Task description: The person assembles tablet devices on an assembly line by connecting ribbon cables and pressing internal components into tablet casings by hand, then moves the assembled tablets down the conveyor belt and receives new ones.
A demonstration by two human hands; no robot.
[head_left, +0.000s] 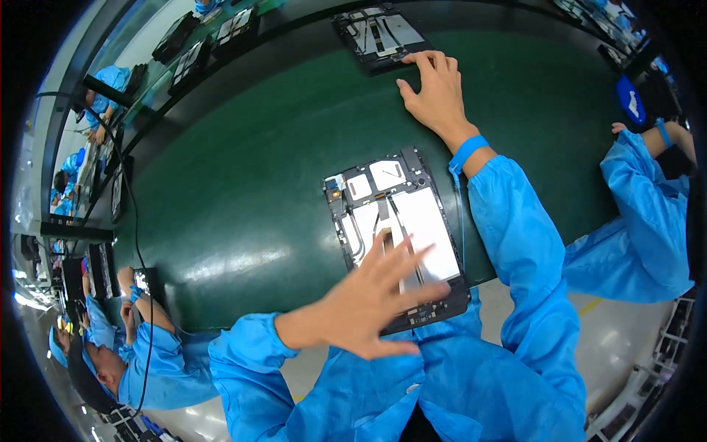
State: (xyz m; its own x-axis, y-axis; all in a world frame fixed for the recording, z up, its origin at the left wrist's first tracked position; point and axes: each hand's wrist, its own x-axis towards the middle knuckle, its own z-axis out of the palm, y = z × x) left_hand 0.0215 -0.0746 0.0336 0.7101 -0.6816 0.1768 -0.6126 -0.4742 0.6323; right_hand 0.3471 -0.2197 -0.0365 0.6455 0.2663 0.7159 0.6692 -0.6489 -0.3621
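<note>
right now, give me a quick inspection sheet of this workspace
surface: dark green belt, glossy, with a black rail along its far edge.
job's things: opened tablet lies flat near the person, its white and black inner parts showing; second opened tablet lies farther up the belt.
clutter: nothing seen on the belt beyond the two tablets.
hands: left hand spread open over the near tablet's lower part, blurred; right hand stretched out, fingertips at the far tablet's edge, holding nothing.
cables: blue wrist strap on the right wrist with a thin cord running down the sleeve; black cable hangs at left.
surroundings: co-workers in blue coats on both sides; more opened tablets on a far line.
</note>
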